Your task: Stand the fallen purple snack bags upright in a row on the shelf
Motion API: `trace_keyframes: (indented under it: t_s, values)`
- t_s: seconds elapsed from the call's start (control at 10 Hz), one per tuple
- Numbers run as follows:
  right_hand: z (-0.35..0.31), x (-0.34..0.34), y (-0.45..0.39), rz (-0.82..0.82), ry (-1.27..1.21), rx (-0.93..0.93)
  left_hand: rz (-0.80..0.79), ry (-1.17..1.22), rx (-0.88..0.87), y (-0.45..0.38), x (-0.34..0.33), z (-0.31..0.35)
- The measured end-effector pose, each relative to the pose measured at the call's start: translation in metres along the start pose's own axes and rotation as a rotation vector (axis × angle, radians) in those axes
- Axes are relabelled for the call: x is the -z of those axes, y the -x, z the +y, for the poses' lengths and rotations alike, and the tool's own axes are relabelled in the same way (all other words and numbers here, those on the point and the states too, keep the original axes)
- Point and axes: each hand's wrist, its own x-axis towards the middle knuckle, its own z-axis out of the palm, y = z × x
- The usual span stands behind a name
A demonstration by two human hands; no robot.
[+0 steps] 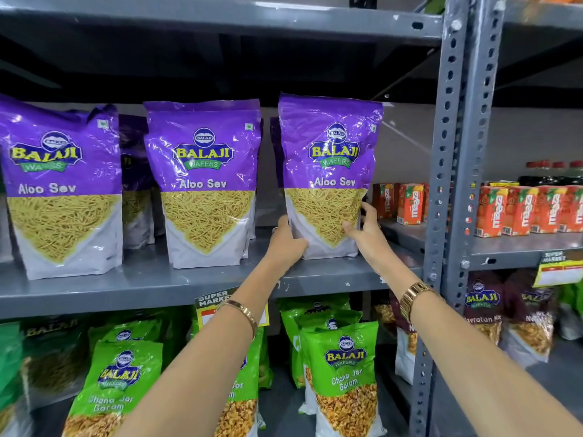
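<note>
Holding the rightmost purple bag (329, 171) between them, the left hand (285, 244) and the right hand (367, 233) are gripping its two lower corners, with the thumbs on the front and the other fingers wrapping behind. The bag is standing upright on the grey shelf (157, 279), its long axis vertical, so nearly all of its height is rising above the grip. Its base seems to be touching the shelf board, a little behind the front edge, but the left palm is hiding part of it. Both hands are equally near, one at each side.

To the left, the middle bag (205, 184) and the left bag (63, 184) are already standing, and a clear gap is separating the held bag from the middle one. To the right, open shelf is remaining before the metal post (448, 152). In my judgement the next move is only a small one: squaring the bag in line with its neighbours and then letting go carefully, because a tall bag held so low could tip forward.
</note>
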Motion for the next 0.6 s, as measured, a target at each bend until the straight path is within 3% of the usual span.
trace_keyframes:
  t_s: [0.4,0.6]
  values:
    - [0.006,0.003,-0.001,-0.007,0.021,0.007,-0.002,0.041,0.011,0.007,0.000,0.004]
    - [0.010,0.003,0.000,0.086,0.130,0.078,0.141,0.173,-0.088,0.012,0.003,0.006]
